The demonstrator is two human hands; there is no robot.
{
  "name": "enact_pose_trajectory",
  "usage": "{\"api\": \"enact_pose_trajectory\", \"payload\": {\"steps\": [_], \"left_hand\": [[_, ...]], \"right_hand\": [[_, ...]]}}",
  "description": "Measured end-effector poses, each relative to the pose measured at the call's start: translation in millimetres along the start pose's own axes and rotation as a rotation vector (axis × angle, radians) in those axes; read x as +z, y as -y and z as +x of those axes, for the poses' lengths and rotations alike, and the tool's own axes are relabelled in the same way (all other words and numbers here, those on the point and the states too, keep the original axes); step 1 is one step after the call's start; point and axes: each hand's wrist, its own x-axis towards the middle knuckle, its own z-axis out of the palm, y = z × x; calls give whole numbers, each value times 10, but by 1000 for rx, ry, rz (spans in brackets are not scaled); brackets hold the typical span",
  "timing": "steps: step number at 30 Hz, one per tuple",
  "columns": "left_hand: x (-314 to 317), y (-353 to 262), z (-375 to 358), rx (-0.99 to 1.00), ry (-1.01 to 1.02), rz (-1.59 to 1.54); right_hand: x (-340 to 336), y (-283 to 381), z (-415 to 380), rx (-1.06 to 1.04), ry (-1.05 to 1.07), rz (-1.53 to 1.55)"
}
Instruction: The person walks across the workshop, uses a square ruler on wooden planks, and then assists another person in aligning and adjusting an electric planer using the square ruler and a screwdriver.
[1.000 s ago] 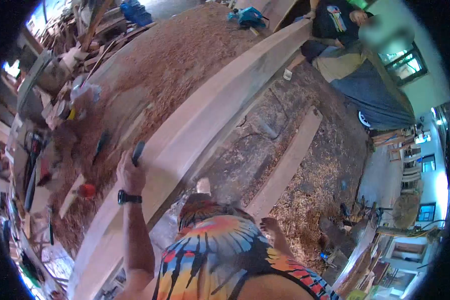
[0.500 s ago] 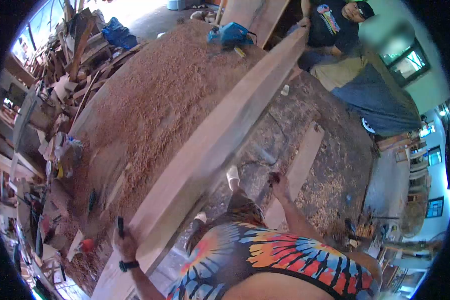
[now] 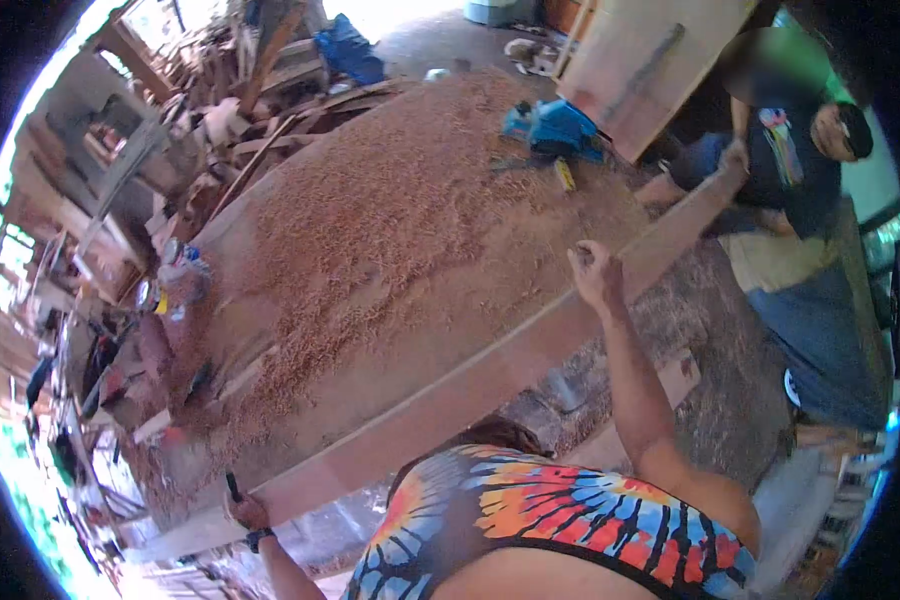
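Head view: L hand [image 3: 248, 515], lower left of frame, is at the board [image 3: 470, 385], fingers curled round a short dark stub [image 3: 233, 487] that pokes up; can't tell what it is. R arm reaches up from lower right, elbow bent, w/ R hand [image 3: 598, 275] right of centre by the board's upper edge, fingers loosely half-curled; can't tell if there's a small bit btwn the tips, or if it touches the wood.

Board runs on a slant, lower left to upper right, where a co-worker's hand [image 3: 735, 158] is on the far end. Above it there's a wide stretch of curly reddish-brown shavings [image 3: 370, 260], w/ a blue tool [image 3: 560, 128] nr upper centre & jumbled scrap wood [image 3: 290, 65] upper left. Below, the tie-dye shirt [image 3: 570, 510] is close in. Board's bare wood, long, flat-faced, smooth-looking.
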Motion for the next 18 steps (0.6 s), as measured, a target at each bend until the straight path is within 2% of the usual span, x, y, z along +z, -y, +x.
{"api": "enact_pose_trajectory", "payload": {"steps": [1,2,4,5,6,7,8,9,10,11,12,14,15,18], "left_hand": [[11,-98,36,-147,79,-103],[-57,-290,62,-208,118,-128],[-99,-635,153,-158,102,-52],[-131,-769,167,-147,74,4],[-148,-890,152,-157,32,66],[-192,-996,149,-170,-16,127],[-201,-1073,164,-183,-62,188],[-240,-1153,177,-198,-112,245],[-291,-1232,155,-223,-155,280],[-319,-1314,148,-220,-199,324],[-331,-1379,105,-375,-173,298],[-330,-1536,117,-653,-116,224],[-305,-1552,126,-636,-216,311],[-358,-1588,119,-689,-83,263]], "right_hand": [[-7,25,164,23,116,-62],[23,45,357,28,240,-130],[298,-268,753,-132,430,-74],[434,-487,1102,-380,658,5],[338,-232,1254,-451,799,13],[755,-663,1697,-429,954,85],[717,-448,1828,-342,926,-222],[1066,-864,2181,-305,938,-106],[1050,-742,2299,-158,964,-219],[1310,-1121,2590,-200,905,-256],[1570,-1487,2880,-238,845,-295],[867,-1398,2338,-60,700,-225],[545,-1103,2094,9,659,-162],[-48,-357,1610,123,561,15]]}}
